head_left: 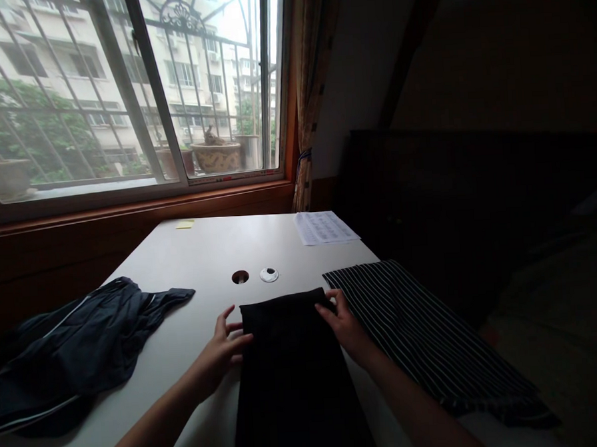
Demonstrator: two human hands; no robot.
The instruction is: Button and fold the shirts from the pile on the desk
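A black folded garment (293, 370) lies lengthwise on the white table in front of me, its far edge roughly straight. My left hand (222, 347) is at the garment's far left side, fingers spread, with the thumb touching the cloth near the edge. At the far right corner, my right hand (341, 318) pinches the cloth, thumb on top and fingers around the edge. The near end of the garment runs out of view at the bottom. Its dark surface hides any seams or layers.
A crumpled dark garment with white piping (79, 348) lies on the left, a striped dark cloth (424, 323) on the right. Farther back on the white table (220, 247) are printed papers (323, 227), a yellow note (184, 224), a cable hole (240, 277) and a round white cap (269, 274).
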